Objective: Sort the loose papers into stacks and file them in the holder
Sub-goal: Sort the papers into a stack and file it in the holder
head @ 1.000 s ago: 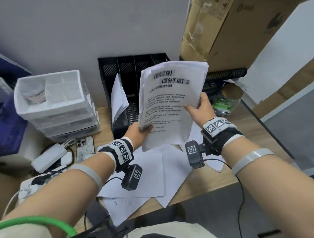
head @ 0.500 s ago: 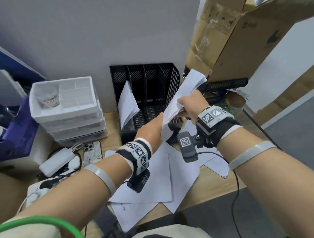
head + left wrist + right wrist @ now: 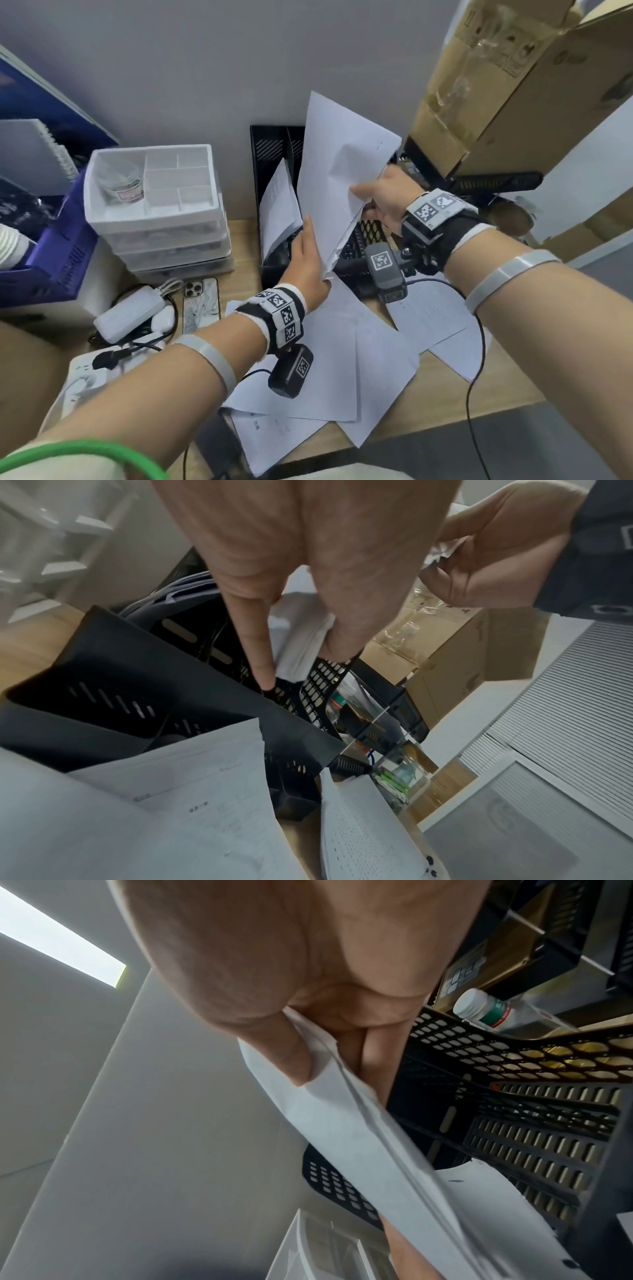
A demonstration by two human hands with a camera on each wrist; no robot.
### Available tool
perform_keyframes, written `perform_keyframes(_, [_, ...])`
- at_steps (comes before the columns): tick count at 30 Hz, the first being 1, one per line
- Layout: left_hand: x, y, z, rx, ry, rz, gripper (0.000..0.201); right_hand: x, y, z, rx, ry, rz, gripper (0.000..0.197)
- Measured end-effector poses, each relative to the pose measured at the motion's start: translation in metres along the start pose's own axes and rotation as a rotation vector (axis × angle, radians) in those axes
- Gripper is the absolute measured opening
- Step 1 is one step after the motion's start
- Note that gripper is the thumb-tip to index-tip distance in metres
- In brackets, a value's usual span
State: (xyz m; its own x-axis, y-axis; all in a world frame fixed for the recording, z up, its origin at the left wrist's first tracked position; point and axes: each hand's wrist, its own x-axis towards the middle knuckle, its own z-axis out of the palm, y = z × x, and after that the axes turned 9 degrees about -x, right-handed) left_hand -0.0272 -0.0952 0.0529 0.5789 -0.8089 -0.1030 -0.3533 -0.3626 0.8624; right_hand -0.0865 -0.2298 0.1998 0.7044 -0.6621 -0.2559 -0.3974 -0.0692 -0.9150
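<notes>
your right hand pinches sheaf of papers at right edge, thumb over fingers. your left hand pinches lower corner. sheaf tilted, bottom edge above black holder slots. leftmost slot holds sheets. loose papers on bench, near front edge.
</notes>
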Motion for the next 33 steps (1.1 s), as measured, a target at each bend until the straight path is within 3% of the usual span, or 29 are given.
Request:
perform_keyframes(10, [0.057,-0.012,0.014,0.051,0.094,-0.197,0.122,0.073,-0.002,-0.001,-0.061,-0.063,0.043,0.029])
perform_keyframes(12, [0.071,-0.014,0.015,0.112,0.118,-0.253,0.115,0.09,-0.003,0.0,-0.07,-0.061,0.036,0.022])
perform_keyframes(16, [0.095,-0.022,0.012,0.277,0.137,-0.337,0.096,0.12,0.009,0.008,-0.175,-0.03,-0.076,0.03])
perform_keyframes(18, [0.103,-0.026,0.011,0.278,0.182,-0.336,0.078,0.129,0.019,0.015,-0.23,-0.027,-0.15,0.025])
perform_keyframes(20, [0.106,-0.03,0.011,0.225,0.189,-0.339,0.061,0.131,0.024,0.02,-0.252,-0.027,-0.205,0.028])
perform_keyframes(24, [0.098,-0.038,-0.002,0.014,0.128,-0.332,0.089,0.137,0.041,0.026,-0.281,-0.124,-0.242,0.035])
perform_keyframes(28, [0.088,-0.055,-0.03,-0.25,0.357,-0.329,0.073,0.134,0.063,0.033,-0.31,-0.138,-0.168,0.034])
perform_keyframes(33, [0.08,-0.057,-0.038,-0.382,0.397,-0.292,0.068,0.127,0.084,0.044,-0.749,-0.17,-0.073,0.033])
